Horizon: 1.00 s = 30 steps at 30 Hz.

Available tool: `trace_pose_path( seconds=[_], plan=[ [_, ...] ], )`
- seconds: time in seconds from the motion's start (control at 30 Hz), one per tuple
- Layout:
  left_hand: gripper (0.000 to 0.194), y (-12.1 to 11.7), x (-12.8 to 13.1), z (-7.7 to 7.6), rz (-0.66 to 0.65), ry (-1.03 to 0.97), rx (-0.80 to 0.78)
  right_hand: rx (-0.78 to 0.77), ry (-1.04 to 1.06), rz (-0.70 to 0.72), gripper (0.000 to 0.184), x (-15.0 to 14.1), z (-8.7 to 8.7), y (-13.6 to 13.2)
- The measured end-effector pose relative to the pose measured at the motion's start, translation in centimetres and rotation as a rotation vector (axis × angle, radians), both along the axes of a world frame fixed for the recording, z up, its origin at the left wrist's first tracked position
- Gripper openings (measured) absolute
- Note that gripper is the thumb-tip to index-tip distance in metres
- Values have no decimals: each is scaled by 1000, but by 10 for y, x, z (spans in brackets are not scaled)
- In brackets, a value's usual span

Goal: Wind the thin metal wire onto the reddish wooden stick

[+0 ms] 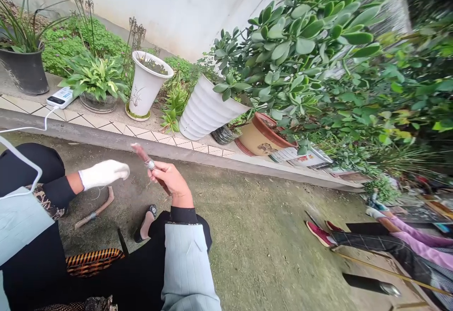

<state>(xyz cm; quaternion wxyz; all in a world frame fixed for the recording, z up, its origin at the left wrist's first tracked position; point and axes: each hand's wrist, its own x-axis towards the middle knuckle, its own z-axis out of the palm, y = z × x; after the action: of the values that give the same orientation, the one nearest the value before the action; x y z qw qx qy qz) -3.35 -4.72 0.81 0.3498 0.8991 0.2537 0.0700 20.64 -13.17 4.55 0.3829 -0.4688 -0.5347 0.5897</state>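
Right hand (171,181): closed round brown stick (140,154), by its shiny wrap (150,164) | stick: up above the ground (247,235) | left hand (104,174): gloved, half curled, can't tell if it holds anything | best: grip snug near the wrap so the stick won't wobble

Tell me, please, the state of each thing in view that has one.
Left hand, gloved, curled; any grip unclear
Right hand, bare, closed on the brown stick
Brown stick, held, bound beside the hand
Bent stick, lying on the ground, bound near one end
White box, on the ledge, cable plugged in
White flowerpot, standing on a saucer, holding soil
Black flowerpot, planted
Leafy plant, green, potted
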Motion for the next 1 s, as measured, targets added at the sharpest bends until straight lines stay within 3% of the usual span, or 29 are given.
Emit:
trace_pose_path(
  seconds=[0.1, 0.2, 0.33, 0.53, 0.63, 0.77, 0.83, 0.9, 1.0],
  plan=[
    [30, -4, 0, 4, -137, 42, 43, -42, -121, -144, 28, -2, -6, 10],
    [27, -1, -4, 9, -163, 60, 154, -61, -349, -200, 26, -4, -14, 20],
    [24, 13, -7, 14, -148, 106, 282, -60, -623, -159, 21, -6, -18, 28],
    [20, 34, -4, 12, -194, 89, 302, -102, -925, -78, 17, -15, -11, 38],
    [16, 41, -4, 8, -233, 92, 257, -129, -787, -126, 15, -15, -10, 46],
    [20, 43, -9, -1, -224, 49, 180, -181, -289, -160, 18, -7, -12, 54],
    [21, 41, -11, -3, -221, 47, 187, -203, -242, -166, 20, -6, -14, 58],
    [22, 40, -12, -1, -229, 66, 218, -204, -432, -167, 19, -10, -16, 61],
    [24, 45, -10, 7, -242, 64, 251, -156, -973, -79, 15, -26, -20, 65]
  ],
)
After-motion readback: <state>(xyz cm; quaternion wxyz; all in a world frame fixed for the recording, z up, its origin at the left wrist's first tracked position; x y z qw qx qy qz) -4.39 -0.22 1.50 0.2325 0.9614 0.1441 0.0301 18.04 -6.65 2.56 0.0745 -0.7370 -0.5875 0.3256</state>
